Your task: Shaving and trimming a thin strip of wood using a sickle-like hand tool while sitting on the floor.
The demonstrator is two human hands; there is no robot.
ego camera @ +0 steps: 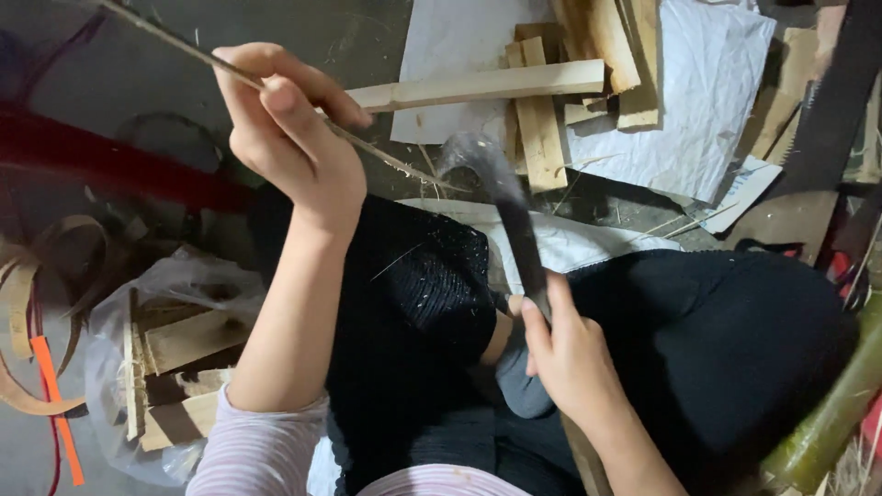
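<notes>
My left hand [289, 124] is raised at the upper left and grips a thin bamboo strip [386, 158] that runs from the top left corner down toward the centre. A dark curved blade [501, 197] is held by its handle in my right hand [565, 354], low at the centre right. The blade's blurred tip sits close to the lower end of the strip. Under both hands are my knees in black trousers [717, 340], with a black cloth [423, 285] laid over the left one.
Pale wooden slats [542, 87] lie on white paper [707, 83] on the floor at the top. A clear plastic bag of wood offcuts [170, 363] sits at lower left, beside curled tan strips [28, 303]. A green bamboo stalk [831, 413] lies at the right edge.
</notes>
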